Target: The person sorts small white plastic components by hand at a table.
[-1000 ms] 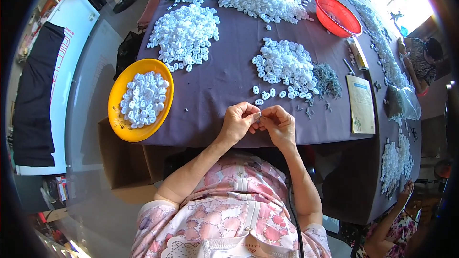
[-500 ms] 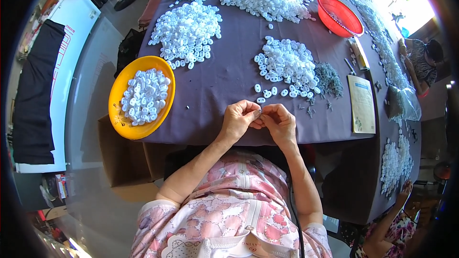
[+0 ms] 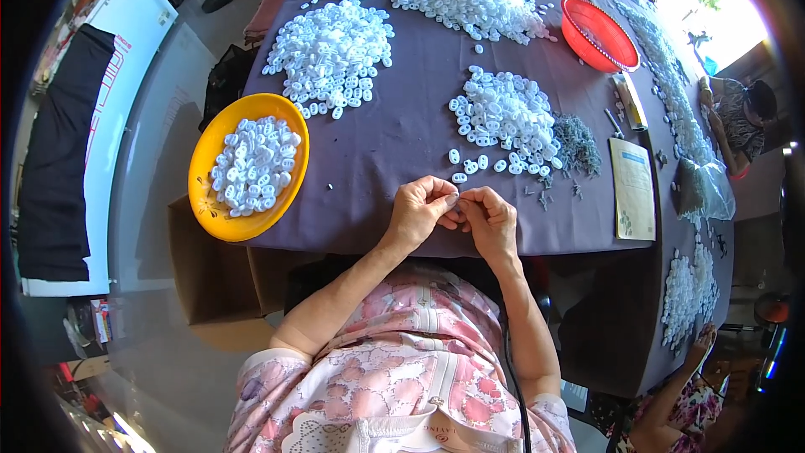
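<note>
Over the near edge of the dark tablecloth, my left hand and my right hand meet with thumbs and fingertips pinched together. Whatever sits between the fingers is too small and covered to make out. Just beyond them lie a few loose white oval pieces with two holes, in front of a heap of the same white pieces. Beside that heap, to the right, is a small pile of thin grey plastic bits. A yellow bowl at the left holds many more white pieces.
Larger heaps of white pieces cover the far table. A red basket, a tan booklet and a clear bag lie to the right. An open cardboard box stands below the table's left edge. Two people work along the right side.
My hands stay pinched together in nearly the same place, with slight finger movement. The view shifts a little. At the lower right, another person's hand has moved slightly.
</note>
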A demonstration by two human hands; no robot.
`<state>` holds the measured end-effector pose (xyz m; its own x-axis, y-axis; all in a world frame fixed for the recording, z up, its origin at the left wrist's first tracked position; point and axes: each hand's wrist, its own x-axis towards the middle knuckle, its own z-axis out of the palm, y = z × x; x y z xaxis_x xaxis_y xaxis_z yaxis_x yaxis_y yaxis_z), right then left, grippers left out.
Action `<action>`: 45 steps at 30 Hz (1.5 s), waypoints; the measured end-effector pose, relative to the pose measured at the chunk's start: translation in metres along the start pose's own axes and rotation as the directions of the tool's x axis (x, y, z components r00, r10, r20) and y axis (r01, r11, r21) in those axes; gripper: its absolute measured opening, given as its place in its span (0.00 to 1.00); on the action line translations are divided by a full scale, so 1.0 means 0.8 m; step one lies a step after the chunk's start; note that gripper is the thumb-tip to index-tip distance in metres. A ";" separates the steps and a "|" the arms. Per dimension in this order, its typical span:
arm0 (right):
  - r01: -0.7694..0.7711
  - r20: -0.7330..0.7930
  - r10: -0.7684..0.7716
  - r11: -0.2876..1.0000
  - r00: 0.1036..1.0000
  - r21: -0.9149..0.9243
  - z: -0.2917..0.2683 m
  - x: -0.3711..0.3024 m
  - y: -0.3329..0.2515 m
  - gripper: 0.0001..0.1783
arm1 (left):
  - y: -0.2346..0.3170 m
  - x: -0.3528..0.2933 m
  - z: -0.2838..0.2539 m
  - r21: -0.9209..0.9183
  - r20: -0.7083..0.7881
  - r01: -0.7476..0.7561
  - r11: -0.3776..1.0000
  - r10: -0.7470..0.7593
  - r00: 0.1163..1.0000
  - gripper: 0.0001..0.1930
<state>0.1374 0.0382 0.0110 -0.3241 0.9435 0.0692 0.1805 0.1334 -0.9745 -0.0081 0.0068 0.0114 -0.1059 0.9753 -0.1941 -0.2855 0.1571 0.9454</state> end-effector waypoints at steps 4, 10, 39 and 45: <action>0.033 0.017 -0.032 0.998 0.999 -0.051 0.000 0.000 -0.002 0.02 | 0.002 0.000 0.001 0.049 0.011 -0.006 0.999 0.005 1.000 0.04; 0.032 0.054 -0.028 0.997 0.998 -0.070 -0.002 0.003 -0.006 0.03 | 0.003 -0.002 0.001 0.043 0.018 -0.020 0.999 0.019 1.000 0.04; -0.162 -0.099 0.162 0.987 0.982 0.004 -0.004 0.015 -0.004 0.05 | -0.001 -0.003 -0.006 -0.147 -0.021 0.026 0.989 -0.029 0.999 0.05; -0.033 -0.106 0.075 0.934 0.992 0.356 -0.001 0.008 0.007 0.09 | -0.001 -0.001 0.000 -0.061 -0.028 0.013 0.998 -0.015 1.000 0.05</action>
<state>0.1370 0.0449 0.0061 -0.2093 0.9777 0.0178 -0.1510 -0.0143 -0.9884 -0.0082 0.0058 0.0111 -0.1283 0.9681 -0.2152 -0.3440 0.1601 0.9252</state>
